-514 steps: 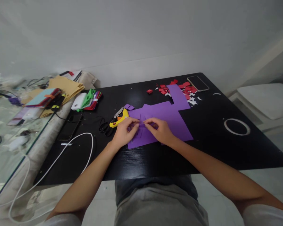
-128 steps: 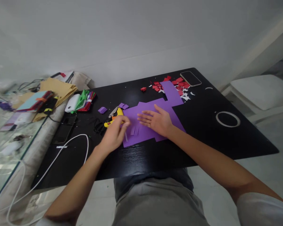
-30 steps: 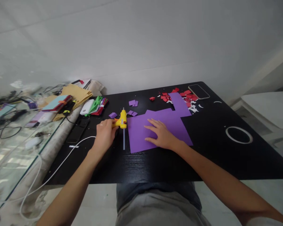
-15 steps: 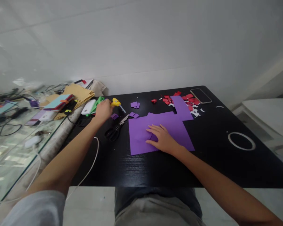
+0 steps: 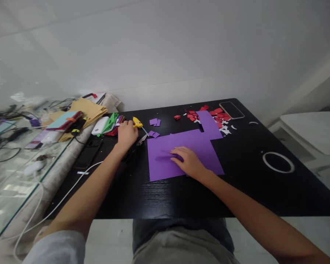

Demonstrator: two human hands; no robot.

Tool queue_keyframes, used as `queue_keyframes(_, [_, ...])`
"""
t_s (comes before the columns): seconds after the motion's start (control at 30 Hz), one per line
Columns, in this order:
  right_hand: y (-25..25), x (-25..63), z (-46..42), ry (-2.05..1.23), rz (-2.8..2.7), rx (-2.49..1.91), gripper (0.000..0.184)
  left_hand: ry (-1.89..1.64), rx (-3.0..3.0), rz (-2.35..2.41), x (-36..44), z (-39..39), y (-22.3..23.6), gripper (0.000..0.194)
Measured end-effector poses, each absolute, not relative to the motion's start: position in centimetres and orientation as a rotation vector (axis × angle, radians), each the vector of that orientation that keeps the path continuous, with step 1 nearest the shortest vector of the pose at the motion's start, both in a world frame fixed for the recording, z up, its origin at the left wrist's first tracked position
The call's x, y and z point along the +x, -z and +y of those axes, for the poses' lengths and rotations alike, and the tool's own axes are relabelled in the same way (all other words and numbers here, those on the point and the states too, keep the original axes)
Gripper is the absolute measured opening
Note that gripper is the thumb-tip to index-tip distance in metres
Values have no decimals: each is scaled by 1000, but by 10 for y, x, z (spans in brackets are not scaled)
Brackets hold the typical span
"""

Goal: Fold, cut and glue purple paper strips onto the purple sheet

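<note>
My left hand [image 5: 127, 134] is closed on a yellow hot glue gun [image 5: 138, 122], with a pale glue stick poking out toward the right. Half hidden behind that hand and forearm are scissors [image 5: 142, 139] with black handles. My right hand [image 5: 188, 160] rests over a large purple paper sheet [image 5: 159, 170]. Its thumb and fingers pinch a small purple paper piece [image 5: 178, 157], mostly covered by the hand and casting a shadow on the sheet. Small folded purple paper pieces [image 5: 154, 134] lie just past the sheet's top left corner, with another small purple pile [image 5: 154, 122] farther back.
A purple strip [image 5: 209, 124] lies across red and white paper scraps [image 5: 221, 116] near a phone [image 5: 231, 110]. A ring-shaped roll [image 5: 278, 162] sits at right. A dark phone [image 5: 88, 154], white cable [image 5: 68, 196] and bundled coloured paper [image 5: 114, 124] are at left.
My left hand took the glue gun from beside the sheet to farther back, then slightly right, uncovering the scissors. My right hand went from spread flat on the sheet to pinching a purple piece.
</note>
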State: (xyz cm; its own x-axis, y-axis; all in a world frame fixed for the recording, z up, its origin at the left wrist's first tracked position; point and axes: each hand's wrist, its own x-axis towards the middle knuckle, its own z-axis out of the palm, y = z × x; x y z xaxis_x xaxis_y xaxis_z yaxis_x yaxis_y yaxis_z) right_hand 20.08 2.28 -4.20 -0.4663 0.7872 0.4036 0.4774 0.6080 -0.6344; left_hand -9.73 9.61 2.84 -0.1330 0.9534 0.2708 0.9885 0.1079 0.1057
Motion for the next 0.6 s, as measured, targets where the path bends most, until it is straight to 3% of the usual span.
queue_keyframes(0.07, [39, 199, 21, -607, -2047, -936, 20, 634, -2150, -2303, -77, 75, -31, 27])
queue_keyframes(0.17, [34, 198, 18, -663, -1958, -849, 20, 1009, -2441, -2583, -46, 43, -24, 49])
queue_keyframes(0.23, [32, 197, 16, -719, -1945, -798, 20, 1325, -2486, -2851, -30, 30, -15, 54])
queue_keyframes(0.33, [29, 197, 13, -771, -1966, -749, 23, 1991, -2342, -2934, -16, 21, 0, 39])
queue_keyframes(0.43, [26, 197, 11, -726, -1906, -825, 35, 2622, -2044, -2997, -11, 19, 8, 43])
queue_keyframes(0.6, [23, 200, 21, -899, -1389, -1030, 43, 2967, -2011, -2874, -6, 11, 10, 43])
